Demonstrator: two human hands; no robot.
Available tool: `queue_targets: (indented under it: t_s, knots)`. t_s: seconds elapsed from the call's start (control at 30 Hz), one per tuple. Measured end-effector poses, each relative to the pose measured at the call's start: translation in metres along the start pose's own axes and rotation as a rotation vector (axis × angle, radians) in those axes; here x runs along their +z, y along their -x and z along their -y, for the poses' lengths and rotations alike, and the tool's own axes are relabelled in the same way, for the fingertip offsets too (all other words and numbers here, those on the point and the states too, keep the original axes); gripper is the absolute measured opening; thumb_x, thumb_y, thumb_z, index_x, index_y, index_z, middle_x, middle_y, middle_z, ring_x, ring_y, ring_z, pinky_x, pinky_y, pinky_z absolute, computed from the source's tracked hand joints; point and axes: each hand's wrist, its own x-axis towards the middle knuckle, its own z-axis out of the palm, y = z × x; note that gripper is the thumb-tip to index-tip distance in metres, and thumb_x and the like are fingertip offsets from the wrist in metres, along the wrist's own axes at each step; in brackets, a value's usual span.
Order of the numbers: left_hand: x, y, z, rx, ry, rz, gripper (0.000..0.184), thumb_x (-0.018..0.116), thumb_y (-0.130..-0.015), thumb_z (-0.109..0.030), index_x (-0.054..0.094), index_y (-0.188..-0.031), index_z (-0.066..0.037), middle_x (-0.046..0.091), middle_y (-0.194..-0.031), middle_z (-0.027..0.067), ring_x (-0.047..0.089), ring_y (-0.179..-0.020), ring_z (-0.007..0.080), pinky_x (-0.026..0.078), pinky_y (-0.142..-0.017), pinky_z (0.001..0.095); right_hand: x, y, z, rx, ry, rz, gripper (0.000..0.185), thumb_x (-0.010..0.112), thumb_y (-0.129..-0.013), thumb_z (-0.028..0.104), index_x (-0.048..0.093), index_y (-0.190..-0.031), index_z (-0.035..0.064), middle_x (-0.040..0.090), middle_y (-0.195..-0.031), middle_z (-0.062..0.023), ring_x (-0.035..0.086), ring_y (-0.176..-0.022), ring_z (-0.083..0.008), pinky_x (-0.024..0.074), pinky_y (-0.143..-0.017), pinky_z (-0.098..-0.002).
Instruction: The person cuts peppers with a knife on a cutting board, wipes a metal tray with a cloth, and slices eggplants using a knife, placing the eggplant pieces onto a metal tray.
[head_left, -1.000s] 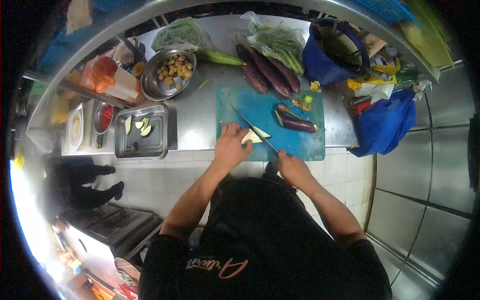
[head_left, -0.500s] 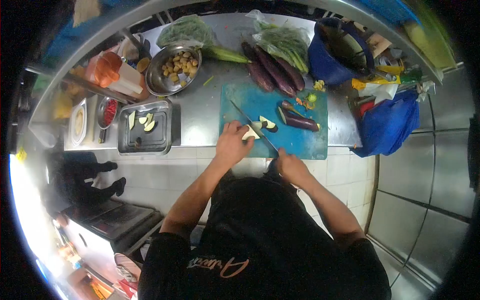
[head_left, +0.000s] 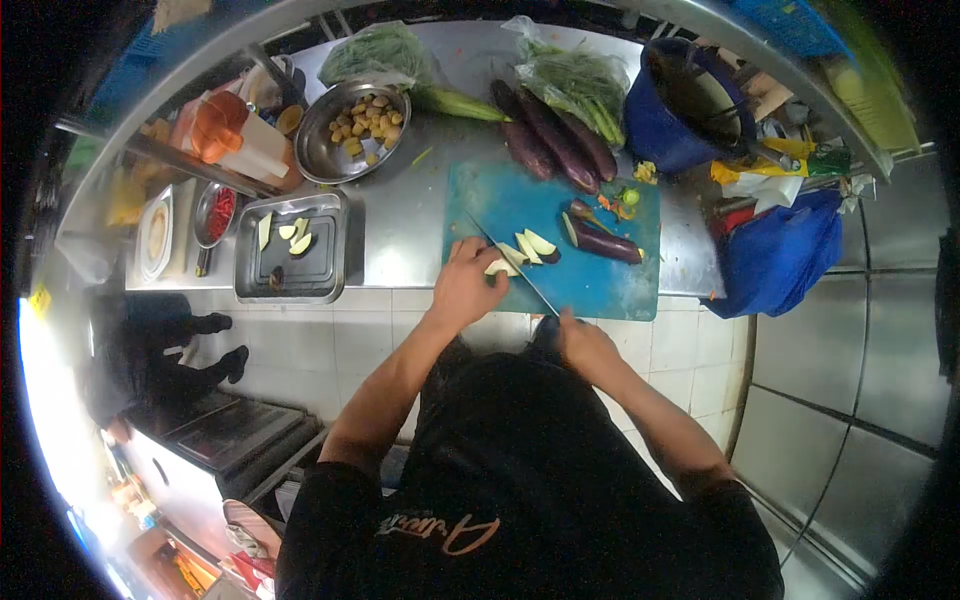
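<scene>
My right hand (head_left: 587,345) is closed round the handle of a long knife (head_left: 538,291), whose blade slants up and left across the blue-green cutting board (head_left: 610,295). My left hand (head_left: 467,285), fingers bent, presses a pale piece of eggplant (head_left: 503,266) against the board, beside the blade. On the blade's other side lie pale eggplant wedges (head_left: 541,243) with dark skin. Farther right rests a larger cut eggplant (head_left: 603,242), with trimmings (head_left: 622,205) behind it. Whole eggplants (head_left: 550,135) lie at the board's back edge.
A metal tray (head_left: 293,285) at left holds several eggplant pieces. Behind it are a steel bowl (head_left: 313,150) of small brownish pieces and a pan of red pieces (head_left: 217,215). Bagged greens (head_left: 575,85) and a blue bucket (head_left: 650,130) stand at the back. Another person's legs (head_left: 200,370) show at left.
The knife has come down and cut another wedge, so two wedges now show side by side right of the blade. My left hand stays on the remaining piece; the view shifts slightly.
</scene>
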Motion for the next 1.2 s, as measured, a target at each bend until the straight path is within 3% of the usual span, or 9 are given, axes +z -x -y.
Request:
queue_targets:
  t_s: [0.17, 0.27, 0.37, 0.6, 0.8, 0.87, 1.1, 1.2]
  knots:
    - [-0.007, 0.006, 0.006, 0.012, 0.044, -0.016, 0.026, 0.069, -0.069, -0.011, 0.064, -0.093, -0.003, 0.055, -0.104, 0.0126, 0.053, -0.1, 0.0312, 0.048, -0.084, 0.0398, -0.004, -0.034, 0.007, -0.091, -0.038, -0.108, 0.017, 0.049, -0.086, 0.01, 0.044, -0.097, -0.0026, 0.06, -0.075, -0.0293, 0.059, -0.071, -0.0483, 0.0449, -0.063, -0.0565]
    - [-0.005, 0.01, 0.007, -0.025, 0.09, -0.032, 0.024, 0.068, -0.069, -0.009, 0.063, -0.092, -0.002, 0.056, -0.104, 0.0129, 0.054, -0.1, 0.0314, 0.048, -0.084, 0.0393, -0.013, -0.014, 0.003, -0.033, -0.037, -0.102, 0.019, 0.049, -0.086, 0.011, 0.042, -0.099, -0.0014, 0.06, -0.075, -0.0294, 0.059, -0.071, -0.0484, 0.0454, -0.064, -0.0565]
    - [-0.004, 0.009, 0.01, -0.028, 0.109, -0.042, 0.023, 0.068, -0.07, -0.007, 0.063, -0.091, -0.001, 0.056, -0.103, 0.0129, 0.055, -0.098, 0.0318, 0.048, -0.084, 0.0391, -0.03, 0.011, 0.013, 0.069, 0.035, -0.011, 0.019, 0.049, -0.087, 0.012, 0.04, -0.1, 0.0002, 0.061, -0.077, -0.029, 0.059, -0.071, -0.0478, 0.0461, -0.064, -0.056]
    - [-0.004, 0.005, 0.009, 0.04, 0.09, -0.075, 0.023, 0.066, -0.069, -0.004, 0.063, -0.092, -0.002, 0.057, -0.098, 0.012, 0.055, -0.096, 0.0323, 0.049, -0.081, 0.0396, -0.04, 0.037, 0.018, 0.072, 0.089, 0.114, 0.019, 0.046, -0.089, 0.014, 0.042, -0.103, 0.0012, 0.062, -0.08, -0.0283, 0.061, -0.074, -0.0469, 0.0473, -0.066, -0.0556]
    - [0.002, 0.009, 0.014, 0.111, 0.035, -0.011, 0.026, 0.066, -0.07, -0.005, 0.061, -0.096, -0.004, 0.056, -0.1, 0.0124, 0.055, -0.098, 0.0323, 0.051, -0.078, 0.0392, -0.008, -0.021, 0.013, -0.018, 0.0, 0.028, 0.02, 0.045, -0.088, 0.013, 0.044, -0.102, -0.0008, 0.062, -0.077, -0.0298, 0.06, -0.074, -0.0491, 0.0472, -0.069, -0.0576]
    - [0.001, 0.014, 0.015, 0.132, 0.033, 0.056, 0.032, 0.067, -0.071, -0.009, 0.06, -0.101, -0.005, 0.055, -0.106, 0.0126, 0.053, -0.102, 0.0319, 0.048, -0.082, 0.0414, -0.013, -0.028, 0.016, -0.079, -0.074, 0.01, 0.02, 0.045, -0.089, 0.015, 0.045, -0.101, -0.0011, 0.061, -0.077, -0.0312, 0.059, -0.075, -0.0504, 0.0457, -0.071, -0.0583]
    - [-0.004, -0.033, -0.005, 0.427, -0.245, 0.034, 0.051, 0.067, -0.076, -0.04, 0.056, -0.118, -0.013, 0.051, -0.123, 0.015, 0.047, -0.112, 0.0336, 0.038, -0.094, 0.0475, -0.045, 0.015, -0.005, 0.086, -0.227, -0.278, 0.022, 0.049, -0.091, 0.017, 0.045, -0.101, -0.0019, 0.059, -0.077, -0.0314, 0.056, -0.076, -0.0514, 0.0421, -0.067, -0.0582]
    - [0.024, -0.048, 0.001, 0.41, -0.276, 0.165, 0.046, 0.061, -0.08, -0.044, 0.059, -0.114, -0.014, 0.052, -0.119, 0.0118, 0.048, -0.109, 0.0289, 0.04, -0.09, 0.044, -0.037, 0.017, -0.02, 0.12, -0.244, -0.293, 0.019, 0.049, -0.091, 0.017, 0.046, -0.099, -0.0009, 0.058, -0.075, -0.03, 0.056, -0.073, -0.05, 0.0432, -0.065, -0.0551]
